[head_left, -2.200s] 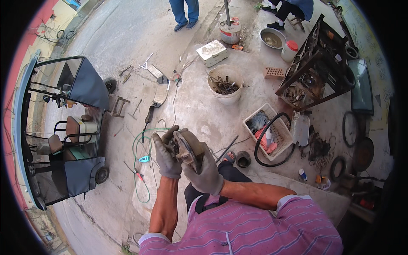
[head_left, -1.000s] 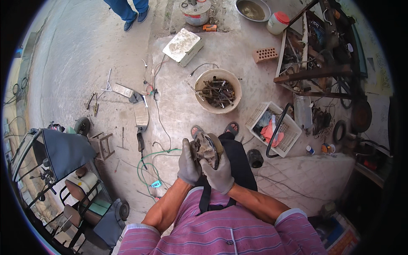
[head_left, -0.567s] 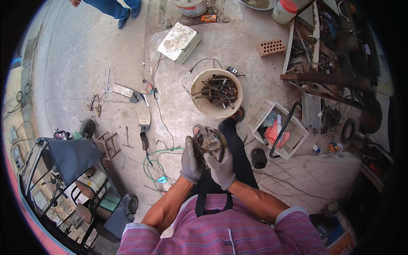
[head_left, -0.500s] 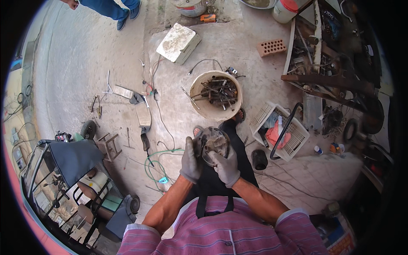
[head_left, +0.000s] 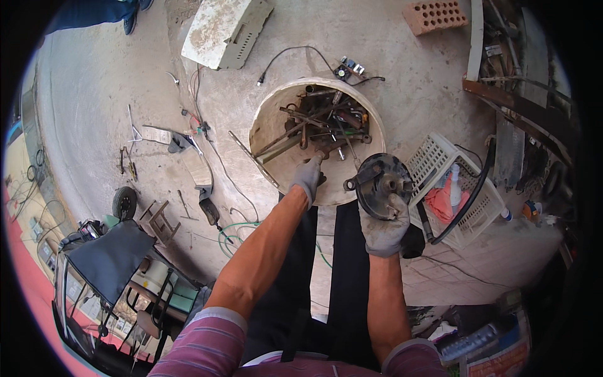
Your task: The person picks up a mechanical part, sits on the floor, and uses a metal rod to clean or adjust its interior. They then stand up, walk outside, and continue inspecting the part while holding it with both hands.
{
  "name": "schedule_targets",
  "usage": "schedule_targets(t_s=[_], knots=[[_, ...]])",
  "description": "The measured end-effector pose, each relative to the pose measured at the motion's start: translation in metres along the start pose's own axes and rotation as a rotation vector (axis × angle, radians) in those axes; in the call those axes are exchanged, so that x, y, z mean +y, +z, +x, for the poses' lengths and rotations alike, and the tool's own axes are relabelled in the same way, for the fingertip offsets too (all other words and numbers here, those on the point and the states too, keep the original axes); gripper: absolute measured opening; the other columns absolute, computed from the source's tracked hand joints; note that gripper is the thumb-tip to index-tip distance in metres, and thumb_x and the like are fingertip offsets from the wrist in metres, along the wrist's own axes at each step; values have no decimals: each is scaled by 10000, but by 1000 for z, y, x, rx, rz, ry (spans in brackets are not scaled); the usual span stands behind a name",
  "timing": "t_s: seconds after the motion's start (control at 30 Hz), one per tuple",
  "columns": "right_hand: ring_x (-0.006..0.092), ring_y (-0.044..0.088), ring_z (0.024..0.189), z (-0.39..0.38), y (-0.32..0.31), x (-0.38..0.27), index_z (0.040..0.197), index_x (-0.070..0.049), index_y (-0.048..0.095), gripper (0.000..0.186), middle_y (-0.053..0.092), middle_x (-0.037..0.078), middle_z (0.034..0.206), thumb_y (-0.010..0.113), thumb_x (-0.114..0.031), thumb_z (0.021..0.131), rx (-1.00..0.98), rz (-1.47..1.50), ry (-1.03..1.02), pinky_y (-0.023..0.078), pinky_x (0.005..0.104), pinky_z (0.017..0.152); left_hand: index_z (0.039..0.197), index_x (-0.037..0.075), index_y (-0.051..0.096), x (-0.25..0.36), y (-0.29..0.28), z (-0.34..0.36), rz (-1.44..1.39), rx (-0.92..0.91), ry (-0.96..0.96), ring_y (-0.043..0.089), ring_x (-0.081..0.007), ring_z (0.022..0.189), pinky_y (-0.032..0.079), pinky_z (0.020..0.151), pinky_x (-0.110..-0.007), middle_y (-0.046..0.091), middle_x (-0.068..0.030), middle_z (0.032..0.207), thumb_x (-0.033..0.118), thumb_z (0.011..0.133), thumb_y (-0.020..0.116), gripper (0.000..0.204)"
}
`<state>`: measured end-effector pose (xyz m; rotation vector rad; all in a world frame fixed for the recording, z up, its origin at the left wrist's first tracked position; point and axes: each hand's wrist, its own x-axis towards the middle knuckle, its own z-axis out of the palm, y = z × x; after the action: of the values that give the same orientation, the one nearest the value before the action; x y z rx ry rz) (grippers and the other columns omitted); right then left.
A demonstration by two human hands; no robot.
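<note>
My right hand (head_left: 382,234), in a grey glove, grips a round dark metal brake plate (head_left: 375,182) with a raised hub and a small lug on its edge. The plate is held upright just beside the near right rim of a large off-white bucket (head_left: 267,119). Several metal tools (head_left: 330,116), among them wrenches and long bars, lie jumbled inside. At the near side of the bucket is my left hand (head_left: 308,179), also gloved. Its fingers are curled near a brownish tool end, and what they hold is hard to make out.
To the right stands a white plastic basket (head_left: 468,217) holding a red cloth and a white bottle. A whitish box (head_left: 220,34), a perforated brick (head_left: 434,17) and a black cable (head_left: 295,49) lie beyond the bucket. At left are a small wooden stool (head_left: 158,220) and a three-wheeled vehicle (head_left: 113,264).
My hands have separated: the left let go of the brake plate and moved into the bucket, while the right carried the plate to the right. The view has shifted closer to the bucket.
</note>
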<state>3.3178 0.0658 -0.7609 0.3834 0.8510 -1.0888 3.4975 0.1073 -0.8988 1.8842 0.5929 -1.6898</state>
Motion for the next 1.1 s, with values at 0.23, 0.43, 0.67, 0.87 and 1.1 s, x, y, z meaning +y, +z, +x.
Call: schedule_targets(t_s=[0.23,0.43,0.67,0.87,1.1], knots=[[312,526,1320,18,-20,-4,1412,-44,514,605,545,176,1422,622,-103,820,-162,40,-19,451,507,1100,1273,107,581,-14,2,93,-12,-152,-55,580,-206,934,545,813,-378,618,-62,1076,338,1017,551,346],[330,540,1284,29,-27,-10,1482,-39,405,758,490,210,1445,659,-138,774,-50,-6,-16,492,473,1030,1198,86,626,-12,17,105,-267,-329,-32,673,-204,917,555,763,-363,715,-117,1163,268,1041,496,273],[343,516,1290,36,-21,-14,1503,-19,338,830,479,217,1417,641,-132,739,-26,-29,-38,449,495,1058,1129,27,638,25,59,19,38,-93,218,706,-226,809,587,629,-339,714,-121,1018,344,1038,533,346],[323,501,1312,41,-21,-15,1507,-53,354,829,472,200,1436,644,-127,734,-114,-7,10,427,517,1077,1262,21,569,69,12,-37,-275,-505,277,640,-269,1108,528,910,-389,623,-176,1291,328,1029,562,386],[334,480,1367,39,-28,-16,1523,-70,355,783,443,199,1504,586,-100,776,-64,-89,-76,398,553,1117,1429,-7,466,26,-16,-27,-17,-397,165,601,-274,1183,495,1008,-392,570,-188,1358,257,962,679,578]])
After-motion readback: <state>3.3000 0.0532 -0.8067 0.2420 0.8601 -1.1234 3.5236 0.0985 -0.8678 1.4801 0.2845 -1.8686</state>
